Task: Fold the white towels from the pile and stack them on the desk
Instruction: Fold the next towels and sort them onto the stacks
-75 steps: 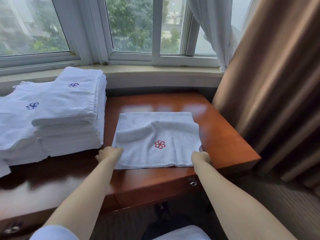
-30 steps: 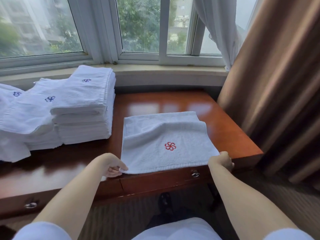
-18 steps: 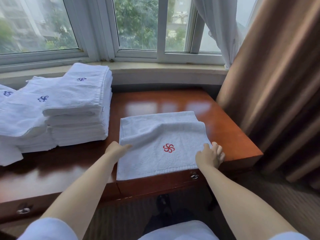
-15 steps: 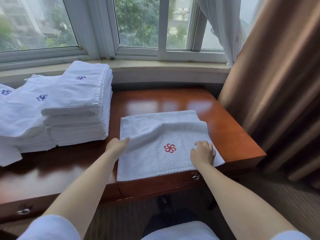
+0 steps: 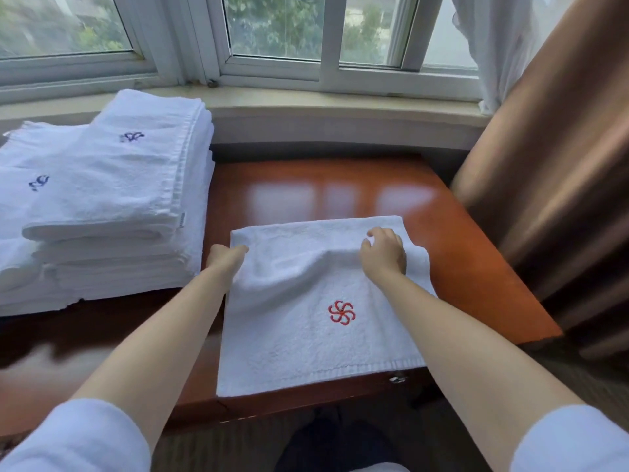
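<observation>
On table, right half, near front edge: white towel with red pinwheel emblem, laid flat, front hem overhanging edge. Left hand grips towel's left edge near far corner. Right hand on far right portion, fingers curled, pinching raised fold. Stacks of folded towels with blue emblems at table's left side, just beside flat towel.
</observation>
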Demonstrator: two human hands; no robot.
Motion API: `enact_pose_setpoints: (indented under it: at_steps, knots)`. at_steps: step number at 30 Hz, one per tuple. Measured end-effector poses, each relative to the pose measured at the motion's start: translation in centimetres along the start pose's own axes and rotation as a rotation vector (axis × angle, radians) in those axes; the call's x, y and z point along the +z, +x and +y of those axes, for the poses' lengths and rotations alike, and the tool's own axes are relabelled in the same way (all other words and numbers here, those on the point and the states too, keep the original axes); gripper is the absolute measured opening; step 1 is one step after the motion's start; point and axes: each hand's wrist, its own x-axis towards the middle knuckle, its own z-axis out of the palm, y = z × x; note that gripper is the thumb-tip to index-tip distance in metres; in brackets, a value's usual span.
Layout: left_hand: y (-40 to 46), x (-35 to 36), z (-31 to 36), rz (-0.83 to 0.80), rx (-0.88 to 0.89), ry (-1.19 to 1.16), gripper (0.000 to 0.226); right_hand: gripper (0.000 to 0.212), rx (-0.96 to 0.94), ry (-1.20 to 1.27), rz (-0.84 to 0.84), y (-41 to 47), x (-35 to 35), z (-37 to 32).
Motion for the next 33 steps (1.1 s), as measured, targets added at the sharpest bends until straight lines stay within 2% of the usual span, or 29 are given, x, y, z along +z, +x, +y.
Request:
enact_pose_setpoints:
  at_steps: [5,8,11,14,19,23,28,33]
  knots:
    - [2.4,1.2,1.6,0.046,0.055,0.017,0.053,0.038,0.269,-0.080,-0.060,4.7,-0.4,1.3]
    - [3.7,1.5,2.1,0.113,0.094,0.070,0.045,0.041,0.465,-0.101,-0.061,6.9,-0.3,2.2]
    - [4.6,1.6,2.6,0.205,0.098,0.077,0.040,0.034,0.578,-0.135,-0.050,8.7,0.2,3.0]
    - [5.0,1.6,3.1,0.263,0.128,0.044,0.030,0.023,0.586,-0.117,-0.016,9.8,0.8,3.7]
    - [5.6,1.6,3.4,0.302,0.227,-0.020,0.026,0.032,0.530,-0.034,0.062,11.1,0.9,3.5]
    - [6.0,1.7,3.5,0.308,0.255,-0.023,0.021,0.010,0.484,0.385,0.071,11.9,1.2,3.9]
    - [6.8,1.5,3.7,0.334,0.207,-0.026,0.013,0.030,0.422,0.540,0.170,12.5,1.6,4.0]
    - [7.2,1.7,4.0,0.383,0.137,-0.077,0.009,0.032,0.451,0.614,0.208,13.4,2.6,4.5]
